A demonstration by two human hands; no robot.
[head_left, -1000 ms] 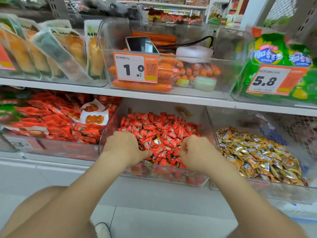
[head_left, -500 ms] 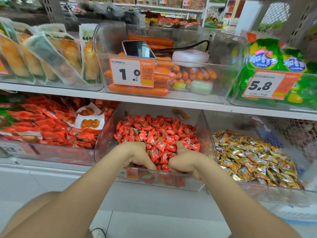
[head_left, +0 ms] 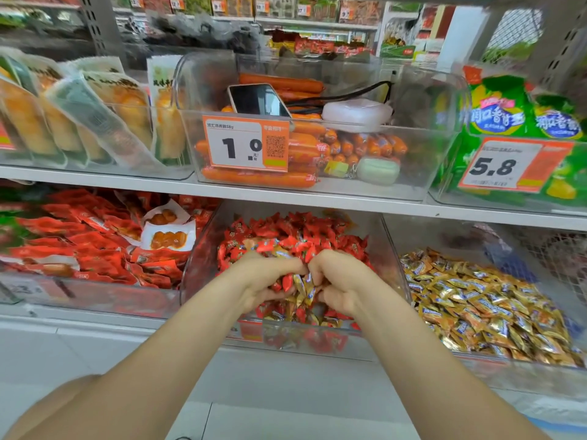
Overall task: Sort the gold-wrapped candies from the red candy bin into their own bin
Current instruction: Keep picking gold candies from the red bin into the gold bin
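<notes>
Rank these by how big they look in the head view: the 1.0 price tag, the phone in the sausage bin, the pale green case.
1. 1.0 price tag, largest.
2. Phone, smaller; it lies farther back and the tag hides its lower edge.
3. Pale green case, smallest.

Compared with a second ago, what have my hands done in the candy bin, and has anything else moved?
Your left hand and right hand, apart a second ago, slid toward each other at the front of the red candy bin and now grip a clump of gold-wrapped candies mixed with red ones between them. The gold candy bin and the phone in the bin above stayed as they were.
</notes>
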